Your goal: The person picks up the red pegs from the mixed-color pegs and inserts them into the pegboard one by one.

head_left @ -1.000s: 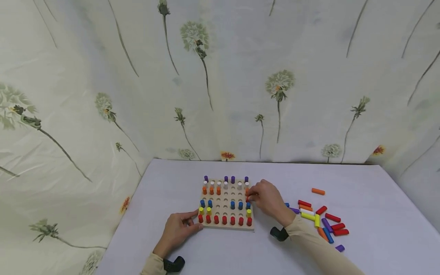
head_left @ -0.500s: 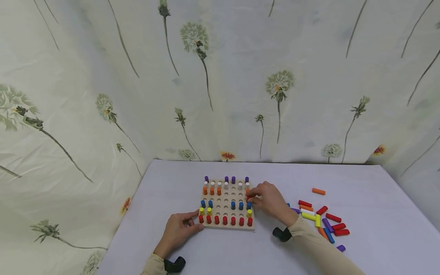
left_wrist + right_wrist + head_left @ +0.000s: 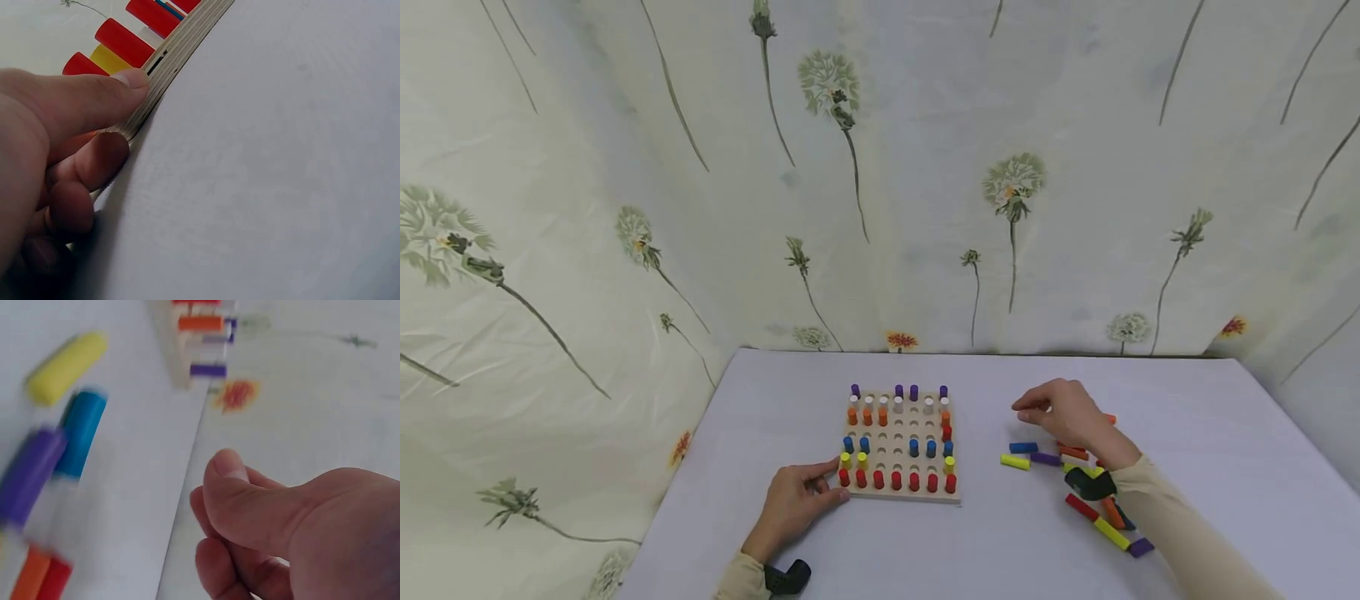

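Note:
A wooden pegboard (image 3: pixel 910 498) stands on the white table with rows of coloured pegs upright in its holes. Red pegs (image 3: pixel 896 481) line its near edge; one more red peg (image 3: pixel 947 433) stands at the right end of a middle row. My left hand (image 3: pixel 793 510) grips the near left corner, thumb on the front edge and fingers at the side. Off to the right, my right hand (image 3: pixel 1067 412) hovers over loose pegs, thumb and fingers loosely curled with nothing showing between them. Nearest below it lie a blue peg (image 3: pixel 1023 447) and a yellow peg (image 3: pixel 1015 462).
More loose pegs lie scattered under and beside the right forearm, among them a purple peg (image 3: pixel 1045 458) and a red peg (image 3: pixel 1082 507). A flower-printed cloth (image 3: pixel 917 208) hangs behind the table (image 3: pixel 790 383).
My right hand has let go of the red peg, which now stands in the board, and has moved right over the loose pegs. My left hand stays at the board's corner.

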`<state>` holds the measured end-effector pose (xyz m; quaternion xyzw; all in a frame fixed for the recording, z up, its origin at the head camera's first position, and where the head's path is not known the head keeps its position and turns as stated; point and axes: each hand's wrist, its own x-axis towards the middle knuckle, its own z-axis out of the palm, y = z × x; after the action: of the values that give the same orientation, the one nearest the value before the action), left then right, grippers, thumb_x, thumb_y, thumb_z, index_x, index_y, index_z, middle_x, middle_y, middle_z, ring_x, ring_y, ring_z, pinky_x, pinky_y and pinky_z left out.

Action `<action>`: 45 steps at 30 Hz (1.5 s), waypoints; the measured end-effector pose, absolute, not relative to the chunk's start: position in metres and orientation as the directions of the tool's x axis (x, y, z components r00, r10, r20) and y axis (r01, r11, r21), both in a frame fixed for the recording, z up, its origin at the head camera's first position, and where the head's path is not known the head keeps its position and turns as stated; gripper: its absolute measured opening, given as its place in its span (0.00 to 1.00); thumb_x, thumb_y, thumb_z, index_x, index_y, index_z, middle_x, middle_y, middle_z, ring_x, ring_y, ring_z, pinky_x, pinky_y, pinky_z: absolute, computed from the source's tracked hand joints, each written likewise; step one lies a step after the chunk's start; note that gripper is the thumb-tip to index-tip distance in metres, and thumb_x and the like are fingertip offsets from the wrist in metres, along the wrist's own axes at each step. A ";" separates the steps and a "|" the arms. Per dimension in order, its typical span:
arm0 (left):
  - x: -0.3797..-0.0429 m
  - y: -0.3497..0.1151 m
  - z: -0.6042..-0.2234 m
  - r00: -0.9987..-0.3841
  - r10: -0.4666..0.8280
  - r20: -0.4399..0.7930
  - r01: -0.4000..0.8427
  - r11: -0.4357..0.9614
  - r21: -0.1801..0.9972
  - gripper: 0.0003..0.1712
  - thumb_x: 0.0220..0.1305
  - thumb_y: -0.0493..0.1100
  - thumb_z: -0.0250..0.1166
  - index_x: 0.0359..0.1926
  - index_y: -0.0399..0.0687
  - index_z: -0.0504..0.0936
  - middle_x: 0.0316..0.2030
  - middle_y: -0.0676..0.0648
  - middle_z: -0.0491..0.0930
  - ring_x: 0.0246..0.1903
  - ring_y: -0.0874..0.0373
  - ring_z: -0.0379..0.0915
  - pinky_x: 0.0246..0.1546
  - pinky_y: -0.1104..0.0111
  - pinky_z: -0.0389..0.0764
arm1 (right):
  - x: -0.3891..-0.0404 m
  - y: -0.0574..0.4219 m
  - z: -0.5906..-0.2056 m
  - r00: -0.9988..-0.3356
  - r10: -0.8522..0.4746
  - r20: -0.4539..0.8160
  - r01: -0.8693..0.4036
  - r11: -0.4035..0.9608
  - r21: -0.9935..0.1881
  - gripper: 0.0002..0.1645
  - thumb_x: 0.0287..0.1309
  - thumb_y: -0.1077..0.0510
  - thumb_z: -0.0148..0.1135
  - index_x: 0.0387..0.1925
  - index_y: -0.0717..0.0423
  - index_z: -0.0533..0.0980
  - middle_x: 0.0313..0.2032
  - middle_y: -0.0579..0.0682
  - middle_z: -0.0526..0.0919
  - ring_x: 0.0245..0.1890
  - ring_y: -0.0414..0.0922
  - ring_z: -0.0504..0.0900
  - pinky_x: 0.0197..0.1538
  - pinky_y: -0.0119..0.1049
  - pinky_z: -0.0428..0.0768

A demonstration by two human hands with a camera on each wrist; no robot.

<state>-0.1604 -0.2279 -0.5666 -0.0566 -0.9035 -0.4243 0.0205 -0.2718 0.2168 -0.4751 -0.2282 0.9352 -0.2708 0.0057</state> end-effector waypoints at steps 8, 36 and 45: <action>-0.160 -0.227 -0.564 -0.993 0.081 0.087 0.119 0.640 0.759 0.30 0.59 0.52 0.81 0.60 0.46 0.88 0.25 0.60 0.81 0.23 0.67 0.70 0.25 0.73 0.67 | -0.273 0.271 -0.482 -0.922 -0.382 -0.067 -0.309 0.828 -0.468 0.10 0.63 0.62 0.73 0.45 0.62 0.88 0.39 0.52 0.91 0.36 0.45 0.85 0.41 0.45 0.86; -0.160 -0.227 -0.567 -0.993 0.084 0.078 0.113 0.633 0.766 0.30 0.60 0.52 0.80 0.60 0.46 0.88 0.24 0.60 0.80 0.23 0.67 0.69 0.24 0.73 0.65 | -0.264 0.277 -0.514 -0.927 -0.368 -0.072 -0.277 0.802 -0.530 0.14 0.71 0.65 0.61 0.56 0.59 0.79 0.39 0.51 0.84 0.32 0.45 0.75 0.33 0.36 0.76; -0.160 -0.226 -0.565 -0.992 0.088 0.088 0.123 0.629 0.767 0.29 0.60 0.52 0.80 0.60 0.46 0.88 0.24 0.61 0.80 0.22 0.67 0.69 0.25 0.74 0.66 | -0.263 0.248 -0.513 -0.898 -0.422 0.122 -0.413 0.716 -0.563 0.13 0.75 0.66 0.57 0.56 0.62 0.80 0.33 0.48 0.81 0.30 0.41 0.71 0.34 0.34 0.71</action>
<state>-0.1603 -0.2260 -0.5649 -0.0584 -0.9024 -0.4265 0.0209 -0.2630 0.2475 -0.5132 -0.2253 0.9262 -0.3022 0.0076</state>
